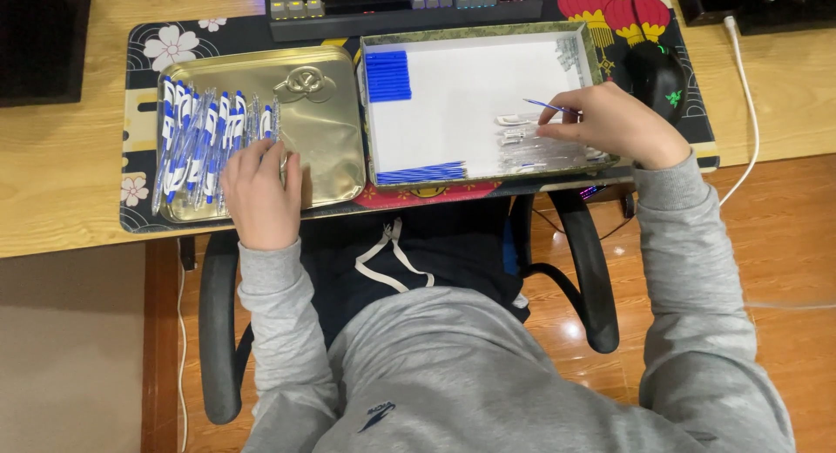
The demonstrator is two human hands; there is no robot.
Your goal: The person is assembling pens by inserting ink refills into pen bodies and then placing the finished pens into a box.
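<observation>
While resting on the near edge of the gold tray, left hand, curled, touches the pens, long axes far to near. Right hand pinches a thin blue refill, slanting far-left, over the white box.

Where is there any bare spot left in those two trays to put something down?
White box: bare middle, between blue rods and clear parts by the right hand. Gold tray: bare right half; pens crowd the left hand.

A keyboard and black mouse lie beyond the trays
</observation>
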